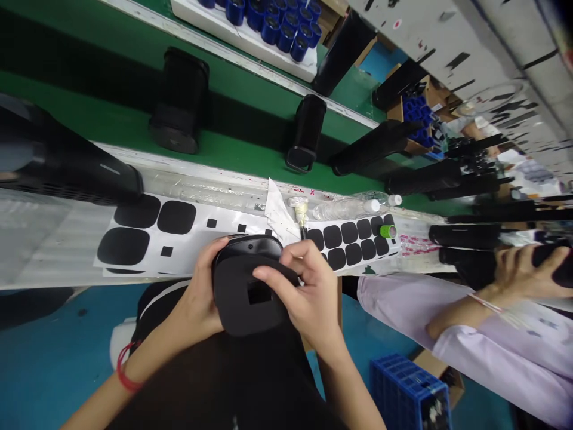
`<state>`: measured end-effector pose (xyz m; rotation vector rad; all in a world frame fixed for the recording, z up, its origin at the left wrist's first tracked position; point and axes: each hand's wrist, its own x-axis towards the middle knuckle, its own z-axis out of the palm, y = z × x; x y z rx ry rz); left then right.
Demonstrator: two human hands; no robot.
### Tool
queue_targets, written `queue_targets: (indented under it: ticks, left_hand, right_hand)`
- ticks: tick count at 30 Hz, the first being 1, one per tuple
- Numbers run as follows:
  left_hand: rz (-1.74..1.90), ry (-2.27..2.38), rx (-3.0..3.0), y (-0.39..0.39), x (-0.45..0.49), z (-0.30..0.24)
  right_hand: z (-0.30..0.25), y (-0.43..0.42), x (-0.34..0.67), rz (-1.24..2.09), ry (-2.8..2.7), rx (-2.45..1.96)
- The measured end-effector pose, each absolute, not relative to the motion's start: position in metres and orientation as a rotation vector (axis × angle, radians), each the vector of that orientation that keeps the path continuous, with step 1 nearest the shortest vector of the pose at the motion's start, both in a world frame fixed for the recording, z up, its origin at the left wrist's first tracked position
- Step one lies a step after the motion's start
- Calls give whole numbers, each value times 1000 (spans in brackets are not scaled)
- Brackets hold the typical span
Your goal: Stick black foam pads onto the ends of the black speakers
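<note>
My left hand (203, 292) is wrapped round the side of a black housing (249, 245), whose rounded-square end faces up at me. Over that end lies a thin black rounded-square pad (237, 298) with a small square cutout. Thumb and fingers of my right hand (307, 286) pinch the pad's right edge, which looks lifted off the housing there. Just beyond my hands, a white backing sheet (203, 254) carries more black pads (176, 217) and small black squares. How far the pad touches the housing beneath it I cannot tell.
A second sheet of pads (353, 243), a green tape roll (388, 231) and a plastic bottle (347, 208) lie to the right. Black housings (179, 98) stand along the green conveyor belt (242, 125). At right, a co-worker's hand (521, 272) grips a black part. A blue crate (407, 391) sits below.
</note>
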<state>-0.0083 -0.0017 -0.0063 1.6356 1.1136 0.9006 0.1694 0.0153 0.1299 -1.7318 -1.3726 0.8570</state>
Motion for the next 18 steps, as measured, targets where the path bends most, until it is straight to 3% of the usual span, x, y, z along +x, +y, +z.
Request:
queue_targets:
  ticks: [7, 18]
  left_hand:
    - [862, 1157, 1672, -4, -6, -4]
    - [857, 1168, 1643, -4, -3, -3]
  right_hand:
    - [83, 20, 172, 1223, -1173, -1592]
    - [81, 17, 170, 1196, -1169, -1599]
